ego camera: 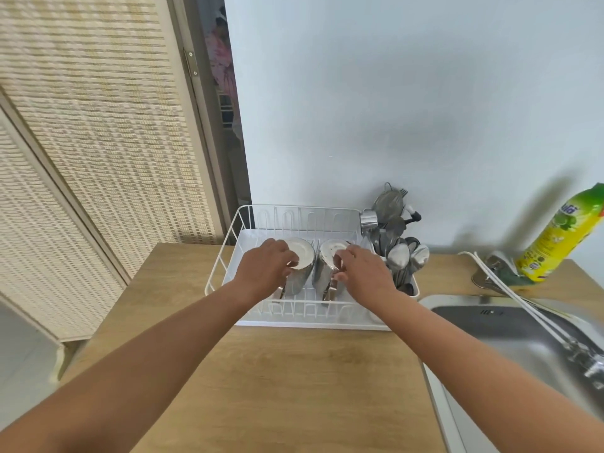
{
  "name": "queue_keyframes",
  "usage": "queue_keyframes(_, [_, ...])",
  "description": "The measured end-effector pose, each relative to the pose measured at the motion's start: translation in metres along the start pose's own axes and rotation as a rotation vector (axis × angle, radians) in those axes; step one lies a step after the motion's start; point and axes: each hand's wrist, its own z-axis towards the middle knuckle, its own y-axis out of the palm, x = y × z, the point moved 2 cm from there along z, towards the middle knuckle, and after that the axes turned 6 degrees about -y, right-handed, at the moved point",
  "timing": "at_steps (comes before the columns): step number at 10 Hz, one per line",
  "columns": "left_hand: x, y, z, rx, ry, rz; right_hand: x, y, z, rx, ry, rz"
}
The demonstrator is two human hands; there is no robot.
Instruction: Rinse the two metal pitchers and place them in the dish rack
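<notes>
Pitchers (302, 255) (322, 276) racked (294, 317), under hands (264, 269) (366, 276)

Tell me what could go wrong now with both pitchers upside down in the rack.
The left pitcher and right pitcher stand close together on the dish rack; an uneven release could tip one into the other. The right hand, beside the crowded cutlery holder, might knock the spoons.

- Single view, head-worn and wide-angle, facing forward and down over the wooden counter (294, 387).
- Near range: the dish rack (294, 317) sits at 12 o'clock, at arm's length, mid-frame.
- There the left hand (264, 269) grips the left pitcher (302, 256) and the right hand (366, 276) grips the right pitcher (322, 273).
- Sink (510, 328) at 3 o'clock, cropped by the frame edge.
- Woven screen (98, 125) at 10 o'clock; wall (408, 93) fills the upper frame.
</notes>
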Motion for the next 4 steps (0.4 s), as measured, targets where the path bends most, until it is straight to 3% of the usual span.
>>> queue_keyframes(3, [0.003, -0.007, 0.002, -0.043, -0.045, -0.003, -0.001, -0.001, -0.003, -0.057, 0.041, 0.001])
queue_keyframes(4, [0.011, -0.017, -0.006, 0.05, -0.032, -0.035, -0.008, -0.011, -0.016, 0.04, 0.062, 0.039])
